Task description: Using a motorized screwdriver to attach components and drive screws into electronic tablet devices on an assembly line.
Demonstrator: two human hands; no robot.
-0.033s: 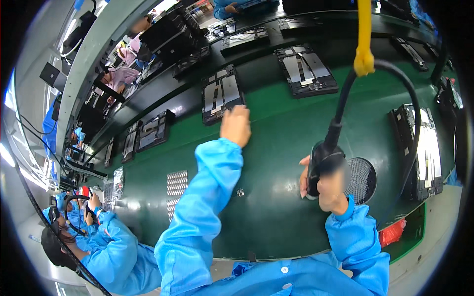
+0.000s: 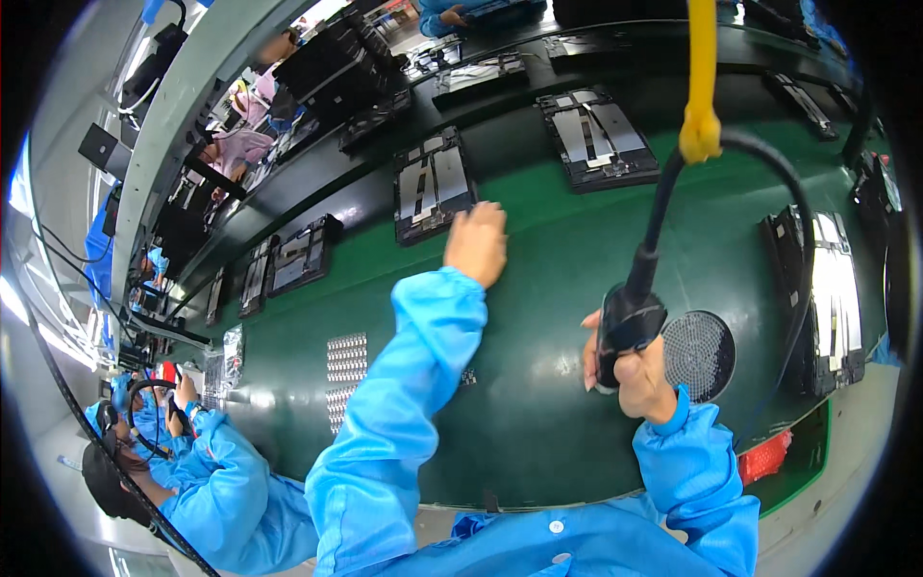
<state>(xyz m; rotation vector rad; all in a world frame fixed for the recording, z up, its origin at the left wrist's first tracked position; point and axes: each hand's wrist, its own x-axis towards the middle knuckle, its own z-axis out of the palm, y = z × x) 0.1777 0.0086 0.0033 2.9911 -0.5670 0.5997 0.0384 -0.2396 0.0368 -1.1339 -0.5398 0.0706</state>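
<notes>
My right hand [image 2: 646,383] is wrapped round a black electric screwdriver [image 2: 627,327], held upright over the bench; its tip is hidden. A thick black cable [image 2: 657,221] rises from the tool to a yellow hanging strap [image 2: 700,125]. Beside that hand lies a round dish [image 2: 699,354] of small pale pieces. My left hand [image 2: 478,244] is next to the near right corner of an opened flat device [image 2: 433,188] with silver plates inside. Its fingers are bent close together, the tips hidden, so I cannot see what they hold.
More opened devices [image 2: 598,139] lie along the green mat [image 2: 538,279] and the far shelf. Sheets of small parts [image 2: 347,358] lie left of my arm. Stacked devices [image 2: 827,298] stand at right, above a green bin [image 2: 817,447] with red wrap. A co-worker [image 2: 226,481] sits at left.
My left hand has shifted slightly right, off the device's near edge. The screwdriver's cable and the yellow strap have swung a little left; the right hand stays in place.
</notes>
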